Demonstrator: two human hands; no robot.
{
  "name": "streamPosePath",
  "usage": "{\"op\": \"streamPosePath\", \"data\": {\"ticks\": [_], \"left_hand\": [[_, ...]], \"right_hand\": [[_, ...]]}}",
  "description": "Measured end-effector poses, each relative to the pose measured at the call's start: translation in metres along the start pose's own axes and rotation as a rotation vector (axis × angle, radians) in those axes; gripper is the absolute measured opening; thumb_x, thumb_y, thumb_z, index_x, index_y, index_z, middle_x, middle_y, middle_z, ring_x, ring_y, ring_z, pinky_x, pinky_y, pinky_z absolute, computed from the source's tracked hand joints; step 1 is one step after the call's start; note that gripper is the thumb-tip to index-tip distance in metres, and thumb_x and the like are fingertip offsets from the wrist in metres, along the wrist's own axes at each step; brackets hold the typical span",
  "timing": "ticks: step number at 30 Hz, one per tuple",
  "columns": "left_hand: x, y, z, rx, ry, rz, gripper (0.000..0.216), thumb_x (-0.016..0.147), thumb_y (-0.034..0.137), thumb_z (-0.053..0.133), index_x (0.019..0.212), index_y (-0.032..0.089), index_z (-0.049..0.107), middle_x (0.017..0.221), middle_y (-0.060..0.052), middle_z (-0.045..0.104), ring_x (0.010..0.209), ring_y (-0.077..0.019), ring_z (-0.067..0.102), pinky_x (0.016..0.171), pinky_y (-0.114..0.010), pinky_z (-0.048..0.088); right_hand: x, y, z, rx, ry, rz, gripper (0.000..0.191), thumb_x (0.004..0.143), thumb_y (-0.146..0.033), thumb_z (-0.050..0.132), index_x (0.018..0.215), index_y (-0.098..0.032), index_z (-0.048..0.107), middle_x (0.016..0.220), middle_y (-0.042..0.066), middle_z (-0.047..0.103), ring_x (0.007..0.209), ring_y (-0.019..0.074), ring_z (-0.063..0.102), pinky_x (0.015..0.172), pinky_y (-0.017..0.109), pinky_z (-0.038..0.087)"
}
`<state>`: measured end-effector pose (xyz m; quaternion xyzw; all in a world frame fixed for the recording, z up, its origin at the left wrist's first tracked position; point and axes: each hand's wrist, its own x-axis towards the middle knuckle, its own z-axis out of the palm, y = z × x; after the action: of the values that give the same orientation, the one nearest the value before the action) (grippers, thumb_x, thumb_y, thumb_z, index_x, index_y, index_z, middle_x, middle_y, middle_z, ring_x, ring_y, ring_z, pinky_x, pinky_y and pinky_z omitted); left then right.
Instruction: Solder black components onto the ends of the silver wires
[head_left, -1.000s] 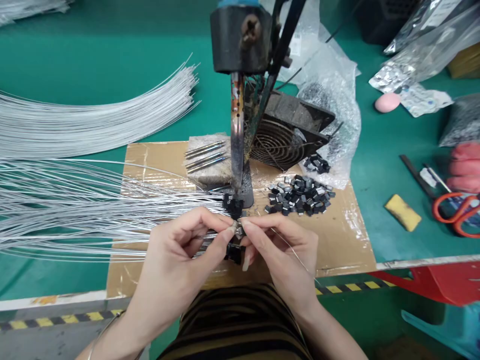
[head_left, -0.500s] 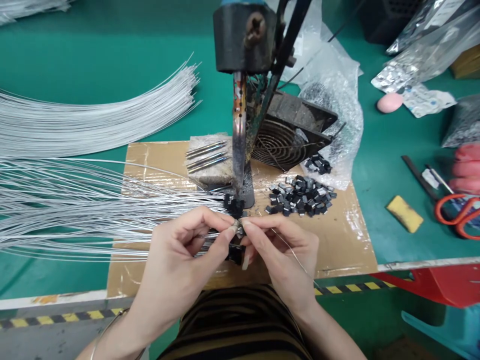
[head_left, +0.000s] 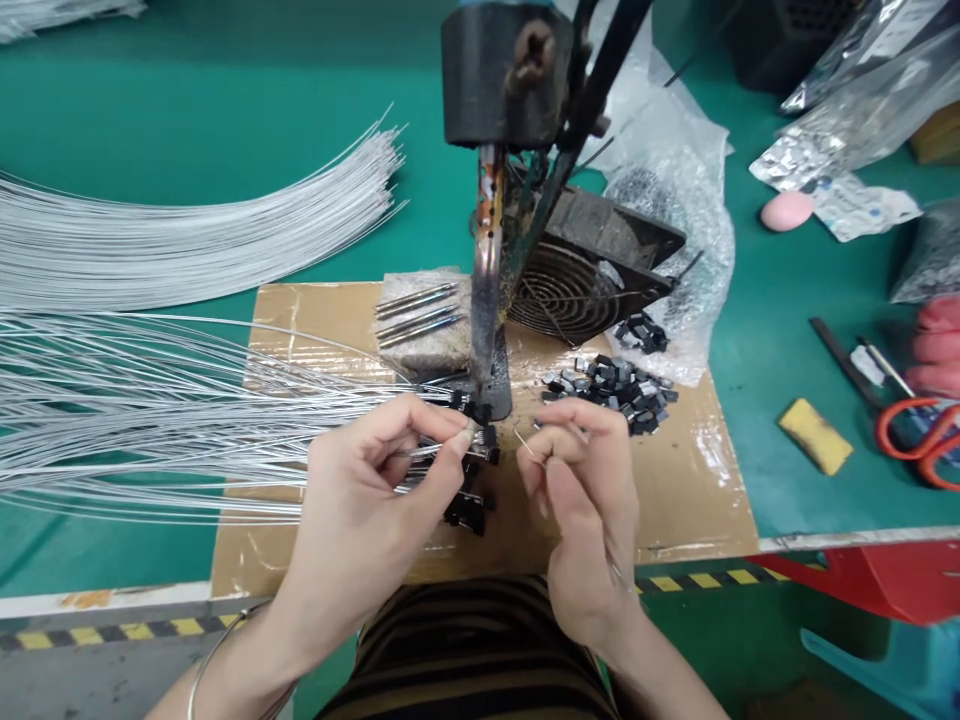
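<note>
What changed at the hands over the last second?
The right hand drew away to the right from the left hand, pinching a thin wire; the fingertips no longer meet. The left hand kept its pinch on the wire ends with black connectors. The connector pile and soldering stand stayed put.

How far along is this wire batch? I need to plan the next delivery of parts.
Done: several wires already end in black connectors. In hand: the left hand pinches a connector on a wire, the right hand a thin wire. Left: the loose connector pile and the bare wire bundle.
</note>
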<state>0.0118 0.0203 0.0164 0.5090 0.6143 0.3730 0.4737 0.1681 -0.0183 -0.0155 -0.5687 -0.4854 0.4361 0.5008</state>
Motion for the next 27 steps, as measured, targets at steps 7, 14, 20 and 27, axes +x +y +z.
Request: {"op": "streamPosePath", "data": {"ticks": [7,14,20,27], "left_hand": [[0.007,-0.002,-0.001,-0.019,-0.001,0.031,0.008,0.085,0.016,0.076,0.079,0.021,0.074,0.087,0.001,0.081,0.068,-0.0095,0.069,0.060,-0.018,0.052],[0.014,0.001,0.000,-0.037,0.001,0.005,0.009,0.085,0.017,0.077,0.078,0.021,0.072,0.086,0.002,0.080,0.070,-0.0093,0.070,0.060,-0.017,0.050],[0.016,0.003,0.001,-0.023,0.021,0.019,0.009,0.086,0.019,0.077,0.079,0.021,0.072,0.085,0.003,0.079,0.071,-0.0087,0.069,0.061,-0.016,0.050],[0.018,0.008,0.001,-0.005,0.061,0.037,0.011,0.085,0.015,0.077,0.077,0.021,0.071,0.079,0.004,0.075,0.063,-0.0052,0.063,0.056,-0.013,0.046]], "right_hand": [[0.009,-0.002,-0.008,-0.089,-0.054,-0.087,0.023,0.106,-0.019,0.042,0.083,-0.022,0.045,0.083,-0.001,0.046,0.072,0.0140,0.046,0.066,0.030,0.040],[0.017,-0.010,-0.001,0.141,-0.047,-0.035,0.014,0.101,-0.012,0.060,0.092,-0.023,0.057,0.127,0.005,0.071,0.125,0.0203,0.066,0.111,0.039,0.052],[0.020,-0.012,0.001,0.182,-0.031,0.004,0.018,0.099,-0.008,0.063,0.090,-0.023,0.059,0.125,0.003,0.077,0.120,0.0177,0.073,0.108,0.033,0.057],[0.022,-0.012,0.003,0.217,-0.011,-0.028,0.019,0.096,-0.006,0.065,0.088,-0.023,0.061,0.123,0.003,0.078,0.119,0.0173,0.074,0.107,0.032,0.057]]}}
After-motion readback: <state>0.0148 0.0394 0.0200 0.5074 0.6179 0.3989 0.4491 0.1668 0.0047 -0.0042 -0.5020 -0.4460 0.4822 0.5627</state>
